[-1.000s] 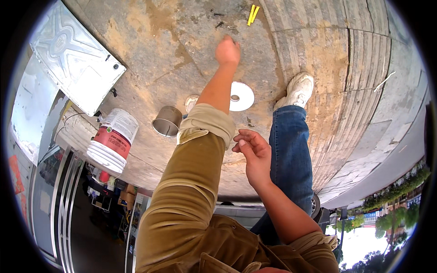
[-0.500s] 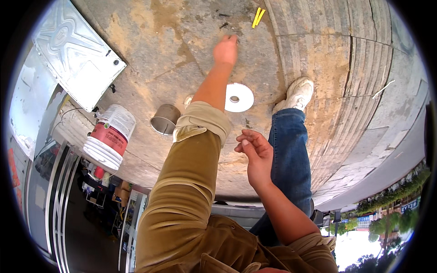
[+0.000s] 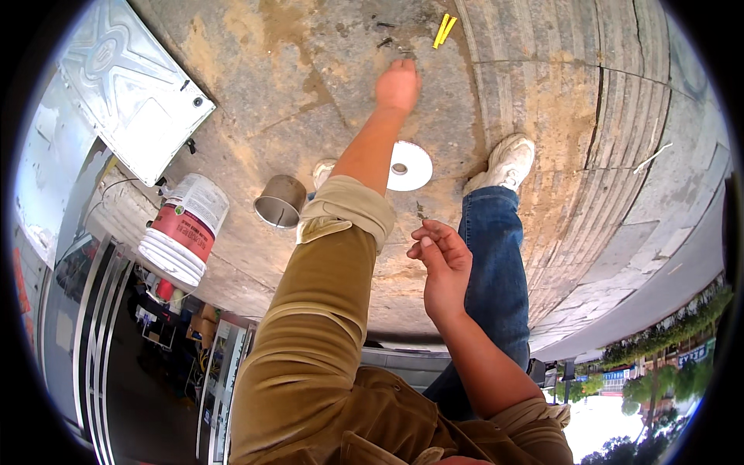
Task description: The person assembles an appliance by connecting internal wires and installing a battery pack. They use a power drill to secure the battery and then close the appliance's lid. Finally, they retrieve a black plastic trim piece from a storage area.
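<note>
Just beyond the left hand (image 3: 397, 87) lie small dark screws (image 3: 385, 43), as far as the blur allows; they should be light, stiff and best pinched mid-shank. Its fingers curl down; I cannot tell whether they grip anything. The right hand (image 3: 447, 260) is loosely bent, thumb and fingers apart. Between the hands: a flat, round white disc (image 3: 417, 167) on gritty pavement (image 3: 248, 85).

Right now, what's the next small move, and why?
I'd probably ease the left hand slightly forward to the small dark pieces: they lie on the ground just beyond its fingertips, while the right hand is much farther back. Whether the left already grips something, I can't tell.
</note>
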`<control>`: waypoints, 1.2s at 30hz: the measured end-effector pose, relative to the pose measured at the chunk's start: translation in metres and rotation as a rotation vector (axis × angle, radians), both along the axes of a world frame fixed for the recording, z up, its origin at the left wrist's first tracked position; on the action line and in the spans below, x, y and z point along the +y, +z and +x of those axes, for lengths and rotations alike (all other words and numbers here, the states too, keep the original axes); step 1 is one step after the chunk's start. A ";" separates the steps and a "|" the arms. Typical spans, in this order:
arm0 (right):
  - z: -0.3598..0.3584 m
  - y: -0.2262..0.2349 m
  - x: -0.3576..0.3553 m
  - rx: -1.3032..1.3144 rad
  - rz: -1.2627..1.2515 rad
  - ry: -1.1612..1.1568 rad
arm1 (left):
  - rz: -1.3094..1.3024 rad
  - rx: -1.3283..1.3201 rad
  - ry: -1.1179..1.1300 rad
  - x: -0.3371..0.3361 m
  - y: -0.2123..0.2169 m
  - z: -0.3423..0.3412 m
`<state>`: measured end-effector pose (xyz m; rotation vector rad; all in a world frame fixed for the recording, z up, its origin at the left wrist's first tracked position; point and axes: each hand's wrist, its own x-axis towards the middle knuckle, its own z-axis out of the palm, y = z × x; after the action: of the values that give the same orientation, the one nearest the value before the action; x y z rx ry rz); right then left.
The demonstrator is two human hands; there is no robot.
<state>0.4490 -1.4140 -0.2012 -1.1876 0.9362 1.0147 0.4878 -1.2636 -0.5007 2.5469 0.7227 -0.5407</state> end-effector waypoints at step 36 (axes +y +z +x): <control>0.024 -0.015 -0.010 0.079 0.150 -0.231 | -0.386 -0.208 0.110 0.047 0.143 -0.008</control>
<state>0.4734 -1.4240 -0.2166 -0.8978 1.0157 0.9328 0.4796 -1.2165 -0.3575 2.1517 0.6114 -0.3337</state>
